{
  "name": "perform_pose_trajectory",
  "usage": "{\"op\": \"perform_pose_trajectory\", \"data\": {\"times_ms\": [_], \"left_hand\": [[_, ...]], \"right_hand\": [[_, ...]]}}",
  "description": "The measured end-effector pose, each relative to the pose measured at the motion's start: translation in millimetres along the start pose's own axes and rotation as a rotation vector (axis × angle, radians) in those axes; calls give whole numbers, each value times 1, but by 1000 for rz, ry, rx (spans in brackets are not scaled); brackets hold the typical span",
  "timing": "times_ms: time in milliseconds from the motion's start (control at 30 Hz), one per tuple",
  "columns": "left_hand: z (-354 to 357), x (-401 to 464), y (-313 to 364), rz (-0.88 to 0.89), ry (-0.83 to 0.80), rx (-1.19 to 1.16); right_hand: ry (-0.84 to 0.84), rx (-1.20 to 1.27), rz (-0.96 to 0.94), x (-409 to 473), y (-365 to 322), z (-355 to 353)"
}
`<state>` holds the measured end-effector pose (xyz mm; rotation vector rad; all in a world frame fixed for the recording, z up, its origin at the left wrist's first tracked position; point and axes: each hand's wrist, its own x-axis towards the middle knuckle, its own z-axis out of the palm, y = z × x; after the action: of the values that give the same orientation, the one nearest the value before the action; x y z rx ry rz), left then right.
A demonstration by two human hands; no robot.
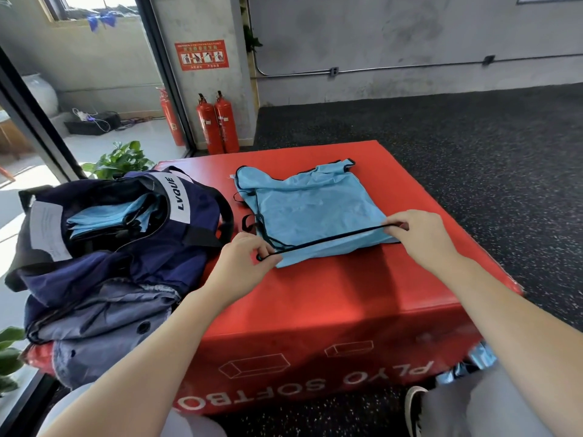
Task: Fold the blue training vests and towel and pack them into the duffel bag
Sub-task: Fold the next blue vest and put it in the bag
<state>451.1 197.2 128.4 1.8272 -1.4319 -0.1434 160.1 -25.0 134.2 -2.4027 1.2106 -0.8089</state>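
On top of a red padded plyo box lies a light blue training vest with black trim, spread mostly flat, its shoulder straps pointing away from me. My left hand pinches the near left corner of the vest's black-edged hem between thumb and curled fingers. My right hand pinches the same hem at its near right corner, fingers curled over the trim. Between my two hands the black hem runs taut in a straight line, lifted a little above the cloth below it. Both of my forearms reach in from the bottom of the view.

Left of the vest, on the same box, sits a navy duffel bag with a white label reading LVQUE. Its top gapes open, and folded light blue fabric shows inside. A grey-blue garment is heaped against the near side of the bag.

Beyond the box, two red fire extinguishers stand against a concrete pillar, with a third just to their left behind a glass pane. A leafy green plant stands behind the bag. Dark speckled flooring surrounds the box.
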Motion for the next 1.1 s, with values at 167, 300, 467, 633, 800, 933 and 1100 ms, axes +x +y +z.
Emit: {"op": "perform_pose_trajectory", "data": {"times_ms": [167, 300, 467, 633, 800, 933, 1100], "left_hand": [[-14, -4, -13, 71, 24, 178], [-23, -7, -28, 25, 177, 276], [-33, -16, -39, 16, 199, 299], [-41, -38, -42, 39, 107, 317], [-39, -64, -44, 14, -50, 388], [-36, -78, -38, 61, -201, 492], [-31, -77, -24, 98, -213, 568]], "right_hand": [[28, 2, -13, -3, 12, -7], [8, 1, -31, -6, 11, -12], [-53, 88, -44, -17, 6, -15], [-206, -30, -74, -31, 14, -25], [-449, -258, -151, -49, 18, -22], [-509, -356, -170, -58, 20, -17], [-467, -393, -154, -58, 8, -17]]}}
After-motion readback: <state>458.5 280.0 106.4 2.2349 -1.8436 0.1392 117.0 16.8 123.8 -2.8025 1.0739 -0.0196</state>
